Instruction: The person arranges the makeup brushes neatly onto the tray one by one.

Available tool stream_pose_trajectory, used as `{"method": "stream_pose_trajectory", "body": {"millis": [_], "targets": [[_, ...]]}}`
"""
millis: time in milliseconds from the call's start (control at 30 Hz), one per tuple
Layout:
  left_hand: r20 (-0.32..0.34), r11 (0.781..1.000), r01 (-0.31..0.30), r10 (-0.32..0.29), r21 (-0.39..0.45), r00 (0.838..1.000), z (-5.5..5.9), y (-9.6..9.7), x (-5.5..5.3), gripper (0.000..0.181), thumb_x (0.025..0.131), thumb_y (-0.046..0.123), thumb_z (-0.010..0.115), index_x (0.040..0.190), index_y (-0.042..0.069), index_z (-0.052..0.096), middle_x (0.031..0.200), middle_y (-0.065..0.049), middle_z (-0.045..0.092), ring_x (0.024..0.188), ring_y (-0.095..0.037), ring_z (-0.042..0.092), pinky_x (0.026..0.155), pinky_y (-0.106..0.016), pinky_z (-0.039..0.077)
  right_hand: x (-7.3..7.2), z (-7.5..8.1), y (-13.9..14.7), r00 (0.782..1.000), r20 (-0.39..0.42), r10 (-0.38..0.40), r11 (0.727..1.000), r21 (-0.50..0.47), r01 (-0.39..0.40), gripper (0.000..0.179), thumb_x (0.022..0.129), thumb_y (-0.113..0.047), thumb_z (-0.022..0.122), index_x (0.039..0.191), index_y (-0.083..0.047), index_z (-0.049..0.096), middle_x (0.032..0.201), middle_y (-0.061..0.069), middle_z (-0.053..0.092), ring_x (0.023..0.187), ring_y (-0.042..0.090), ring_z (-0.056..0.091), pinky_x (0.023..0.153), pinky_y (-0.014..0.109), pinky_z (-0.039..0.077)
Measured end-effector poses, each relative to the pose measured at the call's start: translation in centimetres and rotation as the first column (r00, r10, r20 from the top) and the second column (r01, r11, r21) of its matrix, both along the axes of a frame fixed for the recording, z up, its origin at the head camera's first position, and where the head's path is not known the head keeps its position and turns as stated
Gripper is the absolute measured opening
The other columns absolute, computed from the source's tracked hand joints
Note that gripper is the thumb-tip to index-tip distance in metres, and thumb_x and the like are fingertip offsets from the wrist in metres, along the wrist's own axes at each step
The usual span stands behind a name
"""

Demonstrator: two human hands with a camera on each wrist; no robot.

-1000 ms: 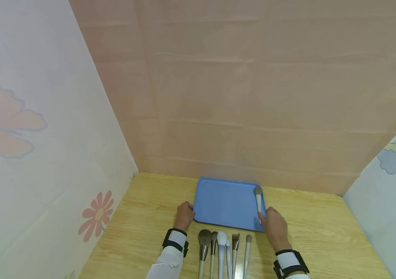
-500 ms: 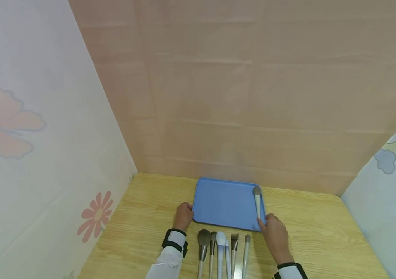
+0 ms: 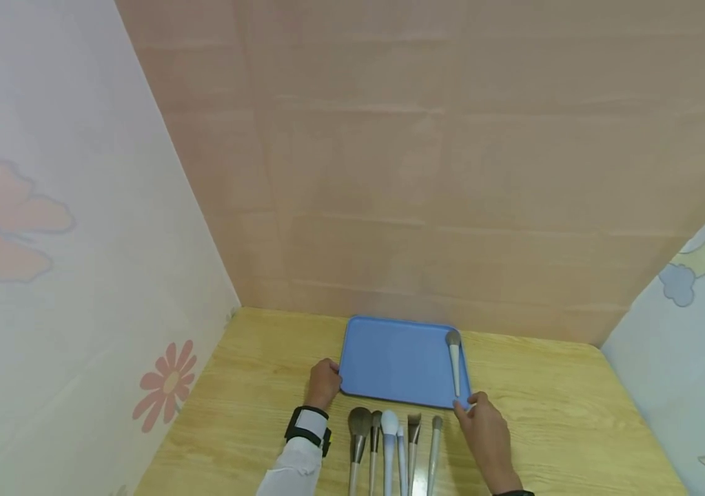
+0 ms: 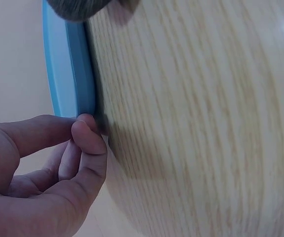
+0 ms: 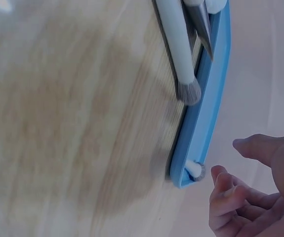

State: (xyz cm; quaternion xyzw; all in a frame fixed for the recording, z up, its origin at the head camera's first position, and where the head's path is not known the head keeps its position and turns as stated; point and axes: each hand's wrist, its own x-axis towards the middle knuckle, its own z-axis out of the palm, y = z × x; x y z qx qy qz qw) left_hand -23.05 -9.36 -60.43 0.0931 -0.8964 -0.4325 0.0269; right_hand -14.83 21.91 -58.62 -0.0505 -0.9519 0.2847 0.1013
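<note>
A blue tray (image 3: 398,362) lies on the wooden table, with one makeup brush (image 3: 455,358) along its right side, grey bristles pointing away from me. My left hand (image 3: 324,383) is at the tray's left edge; in the left wrist view its thumb and index finger pinch the tray's corner. Just off the tray's front right corner is my right hand (image 3: 487,437). The right wrist view shows its thumb and fingers (image 5: 223,197) apart, holding nothing, beside the brush's end. Several makeup brushes (image 3: 389,441) of differing sizes lie in a row in front of the tray, handles toward me.
A tan-covered wall (image 3: 358,172) rises directly behind the tray. Side walls with printed pictures stand at the left (image 3: 98,310) and right (image 3: 687,358). Bare wooden tabletop (image 3: 569,406) extends to the right of the right hand.
My right hand has let go of the brush on the tray and drawn back toward me, off the front right corner. The left hand stays at the tray's left edge.
</note>
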Motion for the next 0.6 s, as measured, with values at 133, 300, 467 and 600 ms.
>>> {"method": "stream_pose_trajectory", "body": {"millis": [133,300,467,600], "targets": [[0.005,1.000,-0.001,0.001,0.003,1.000,-0.2,0.0,-0.3,0.014,0.079,-0.012,0.066,0.092,-0.008,0.067,0.084,-0.017,0.067,0.077,-0.028,0.064,0.067,-0.039,0.054,0.8,0.2,-0.6,1.000,0.008,-0.007,1.000,-0.013,0.007,0.032,0.090,-0.020,0.070,0.101,0.008,0.060,0.067,0.005,0.066,0.050,0.009,0.053,0.044,0.024,0.040],[-0.005,1.000,0.008,-0.008,0.000,1.000,-0.3,0.1,-0.3,0.014,0.078,-0.012,0.065,0.091,-0.008,0.067,0.084,-0.017,0.068,0.077,-0.028,0.064,0.067,-0.040,0.054,1.8,0.5,-0.8,0.999,0.033,-0.031,0.999,-0.028,0.032,0.035,0.092,-0.022,0.069,0.102,0.010,0.060,0.066,0.005,0.064,0.050,0.010,0.050,0.044,0.025,0.039],[-0.014,1.000,0.005,-0.005,-0.024,1.000,-0.3,0.0,0.1,0.013,0.077,-0.012,0.065,0.090,-0.008,0.067,0.082,-0.017,0.068,0.076,-0.029,0.064,0.066,-0.040,0.054,2.9,1.0,-1.1,0.997,0.077,-0.030,0.998,-0.051,0.034,0.038,0.093,-0.024,0.067,0.105,0.011,0.059,0.068,0.005,0.064,0.052,0.010,0.052,0.045,0.025,0.041],[-0.017,1.000,0.005,-0.006,-0.025,1.000,0.0,0.0,0.0,0.013,0.077,-0.012,0.065,0.090,-0.008,0.066,0.084,-0.019,0.068,0.078,-0.030,0.064,0.067,-0.042,0.054,3.4,1.5,-1.3,0.996,0.081,-0.026,0.997,-0.076,0.033,0.037,0.094,-0.023,0.066,0.106,0.011,0.060,0.069,0.005,0.065,0.052,0.011,0.053,0.047,0.026,0.043]]}}
